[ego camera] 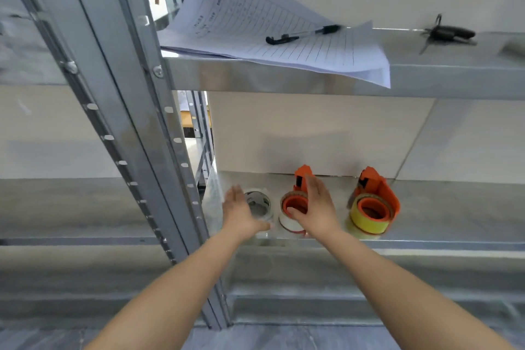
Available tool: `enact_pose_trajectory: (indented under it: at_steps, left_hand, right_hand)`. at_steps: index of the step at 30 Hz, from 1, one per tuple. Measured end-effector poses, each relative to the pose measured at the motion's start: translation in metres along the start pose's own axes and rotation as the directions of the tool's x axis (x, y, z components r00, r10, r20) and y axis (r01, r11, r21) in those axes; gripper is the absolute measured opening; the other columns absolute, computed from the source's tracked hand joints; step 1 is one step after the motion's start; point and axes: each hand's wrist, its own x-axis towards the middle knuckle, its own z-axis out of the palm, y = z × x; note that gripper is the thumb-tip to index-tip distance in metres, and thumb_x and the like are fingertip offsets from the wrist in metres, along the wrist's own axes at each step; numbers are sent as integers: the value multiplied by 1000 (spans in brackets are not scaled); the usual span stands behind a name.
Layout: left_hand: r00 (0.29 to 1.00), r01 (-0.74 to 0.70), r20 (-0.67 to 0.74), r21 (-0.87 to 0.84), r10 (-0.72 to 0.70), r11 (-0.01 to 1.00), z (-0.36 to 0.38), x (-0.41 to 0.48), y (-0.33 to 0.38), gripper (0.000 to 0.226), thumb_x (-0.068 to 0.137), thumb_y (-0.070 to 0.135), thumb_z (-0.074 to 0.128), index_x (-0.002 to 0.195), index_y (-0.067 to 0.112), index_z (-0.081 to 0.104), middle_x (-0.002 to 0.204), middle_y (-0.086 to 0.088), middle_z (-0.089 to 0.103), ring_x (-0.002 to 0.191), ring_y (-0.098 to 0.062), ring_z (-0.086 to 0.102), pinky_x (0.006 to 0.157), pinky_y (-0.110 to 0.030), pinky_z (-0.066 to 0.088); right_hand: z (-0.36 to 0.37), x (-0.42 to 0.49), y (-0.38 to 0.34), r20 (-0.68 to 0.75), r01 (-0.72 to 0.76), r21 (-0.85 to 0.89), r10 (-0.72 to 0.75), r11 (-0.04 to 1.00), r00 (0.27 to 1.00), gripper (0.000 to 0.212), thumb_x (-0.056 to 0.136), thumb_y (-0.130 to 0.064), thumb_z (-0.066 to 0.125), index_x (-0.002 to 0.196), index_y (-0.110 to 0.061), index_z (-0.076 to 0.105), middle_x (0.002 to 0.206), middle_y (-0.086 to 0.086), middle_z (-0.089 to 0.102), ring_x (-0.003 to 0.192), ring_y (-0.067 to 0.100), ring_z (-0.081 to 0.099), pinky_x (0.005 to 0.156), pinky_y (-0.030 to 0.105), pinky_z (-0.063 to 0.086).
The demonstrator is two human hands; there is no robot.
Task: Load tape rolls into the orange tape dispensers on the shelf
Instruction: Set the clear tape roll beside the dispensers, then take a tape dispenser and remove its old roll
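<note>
Two orange tape dispensers stand on the lower metal shelf [443,216]. The right dispenser [379,193] carries a yellow tape roll [366,220]. The middle dispenser [301,179] carries a white tape roll [288,223] on its orange hub. My right hand [315,207] rests on that dispenser, fingers on its body and thumb at the hub. A clear tape roll [260,204] lies loose to the left. My left hand [241,213] is against its left side with fingers spread, not closed around it.
A grey upright post [159,150] stands just left of my left hand. The upper shelf [284,77] holds lined papers [270,31] overhanging its edge, a black pen [301,34] and a black tool [449,34]. A tiled wall backs the shelves.
</note>
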Motion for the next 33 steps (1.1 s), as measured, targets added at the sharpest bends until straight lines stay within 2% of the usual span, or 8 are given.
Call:
enact_pose_trajectory:
  at_steps: [3,6,8,12,15,22,31,33]
  left_hand:
    - [968,-250,-44,-56,247,967,11,-5,33,99,72,28,75,148,7,15,157,-9,17,145,-24,17,113,-22,18]
    - [953,-303,-61,-271,298,914,37,-23,53,62,73,8,69,131,11,46,126,0,52,125,-23,49,90,3,27]
    - [964,-263,-67,-323,256,909,55,-30,56,60,74,4,68,130,11,49,125,0,54,120,-21,53,91,-3,34]
    - [986,-139,-130,-318,102,938,74,-21,59,62,79,4,61,137,8,41,146,-10,39,135,-22,39,102,-15,26]
    - [984,-62,-176,-290,10,955,74,-11,59,59,79,7,59,136,6,43,150,-12,36,139,-22,31,107,-20,24]
    - [980,-129,-180,-270,82,954,76,-3,63,46,62,14,73,106,7,60,111,-11,60,104,-25,55,84,-21,42]
    - [1000,12,10,-325,-9,946,84,8,69,86,58,23,85,129,4,42,127,-16,54,118,-32,55,96,-36,47]
    - [999,33,-5,-350,-37,936,85,7,71,77,57,20,85,122,5,47,118,-12,61,110,-30,60,84,-29,48]
  right_hand:
    - [-6,-3,12,48,-240,262,235,935,971,86,75,-27,72,142,-6,21,144,16,37,133,32,35,105,31,29]
    - [0,-8,20,186,-421,388,377,820,907,86,82,-32,65,145,-5,12,147,20,34,134,34,37,109,38,33]
    - [4,-11,22,219,-457,434,401,777,889,76,85,-34,61,143,-5,21,144,18,41,131,33,42,105,37,40]
    - [6,-14,21,240,-427,517,353,742,904,39,89,-28,56,123,-11,48,121,12,62,97,21,62,67,20,55]
    - [5,-15,23,226,-410,516,342,752,912,38,89,-30,56,123,-13,50,120,10,63,109,26,59,94,41,50]
    - [5,-18,28,220,-392,571,326,721,919,32,93,-27,48,122,-14,52,118,12,64,108,29,59,96,48,48]
    - [3,-19,34,165,-353,516,314,780,935,34,97,-24,37,126,-11,48,123,12,61,112,28,57,94,31,43]
    - [3,-20,37,148,-342,512,312,788,939,34,98,-22,34,126,-9,48,124,14,60,113,29,56,91,27,41]
